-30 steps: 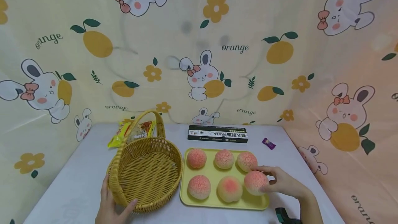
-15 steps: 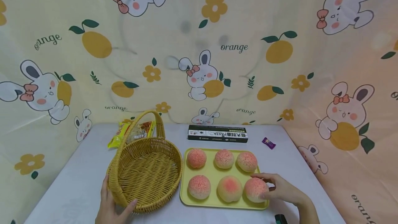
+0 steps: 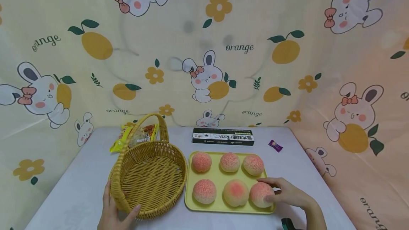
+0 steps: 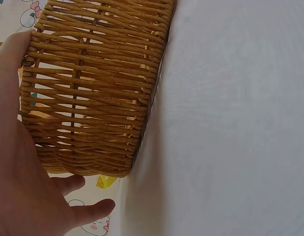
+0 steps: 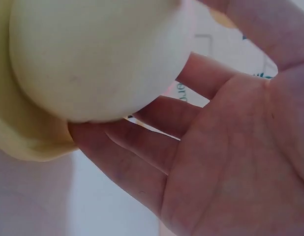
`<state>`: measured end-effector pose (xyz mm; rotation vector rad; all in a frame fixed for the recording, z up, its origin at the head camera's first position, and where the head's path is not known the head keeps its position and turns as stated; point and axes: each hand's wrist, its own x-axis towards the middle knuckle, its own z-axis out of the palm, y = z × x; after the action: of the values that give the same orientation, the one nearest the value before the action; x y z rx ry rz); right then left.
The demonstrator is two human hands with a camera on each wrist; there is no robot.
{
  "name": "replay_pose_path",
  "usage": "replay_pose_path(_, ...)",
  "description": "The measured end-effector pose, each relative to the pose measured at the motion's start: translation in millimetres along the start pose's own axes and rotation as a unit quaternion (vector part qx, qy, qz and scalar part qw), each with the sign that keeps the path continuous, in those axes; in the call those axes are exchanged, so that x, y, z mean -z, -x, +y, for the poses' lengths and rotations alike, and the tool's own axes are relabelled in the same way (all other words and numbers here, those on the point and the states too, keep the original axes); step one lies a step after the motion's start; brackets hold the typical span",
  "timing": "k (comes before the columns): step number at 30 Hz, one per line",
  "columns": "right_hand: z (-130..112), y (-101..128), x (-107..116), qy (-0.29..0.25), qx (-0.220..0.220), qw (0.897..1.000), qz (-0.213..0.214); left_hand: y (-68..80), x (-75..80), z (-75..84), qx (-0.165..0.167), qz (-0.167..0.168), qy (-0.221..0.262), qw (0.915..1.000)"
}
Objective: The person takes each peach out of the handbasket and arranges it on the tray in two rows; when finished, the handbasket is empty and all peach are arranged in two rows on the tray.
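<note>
My right hand (image 3: 287,192) holds a pink-and-cream peach (image 3: 260,194) at the front right corner of the yellow tray (image 3: 220,207). In the right wrist view, its fingers reach round the pale side of that peach (image 5: 93,59). Several more peaches sit on the tray, among them a smooth one (image 3: 235,192) beside the held one. On the left, a wicker basket (image 3: 153,180) with a tall handle stands with nothing in it. My left hand (image 3: 116,210) rests against its near left side, thumb and fingers spread; the left wrist view has the hand (image 4: 29,182) at the woven wall.
Behind the basket lies a yellow snack packet (image 3: 123,139), partly hidden. A black-and-white pasta box (image 3: 223,136) is at the back of the white table (image 3: 76,187). A small purple-wrapped sweet (image 3: 275,146) lies at the back right. A patterned cloth hangs behind and at the sides.
Over the last second, my right hand has lowered the peach slightly into the tray's front right corner and still holds it. My left hand and the basket have stayed in place.
</note>
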<state>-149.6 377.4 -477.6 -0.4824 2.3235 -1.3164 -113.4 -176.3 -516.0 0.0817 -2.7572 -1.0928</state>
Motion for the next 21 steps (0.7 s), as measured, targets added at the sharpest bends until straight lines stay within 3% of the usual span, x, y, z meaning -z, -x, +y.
replay_pose_path(9,-6.5,0.7,-0.7,0.027,0.031,0.999,0.022,-0.8,-0.7,-1.1,-0.009,0.006,-0.004,0.9999)
replay_pose_path(12,-15.6,-3.2,-6.0,0.040,0.031,0.997,0.063,-0.5,-0.2,-2.0,-0.010,0.003,0.000,0.9999)
replay_pose_path(14,-27.3,-7.5,-12.4,0.059,0.021,0.991,0.117,0.1,0.2,-2.3,-0.007,0.001,0.000,1.0000)
replay_pose_path(17,-47.0,-18.4,-26.1,0.128,0.033,0.968,0.214,0.8,0.3,-2.4,-0.006,0.005,0.000,1.0000)
replay_pose_path(21,-67.3,-39.5,-46.8,0.262,0.069,0.912,0.310,-0.8,-0.2,-1.6,-0.023,0.032,0.003,0.9992)
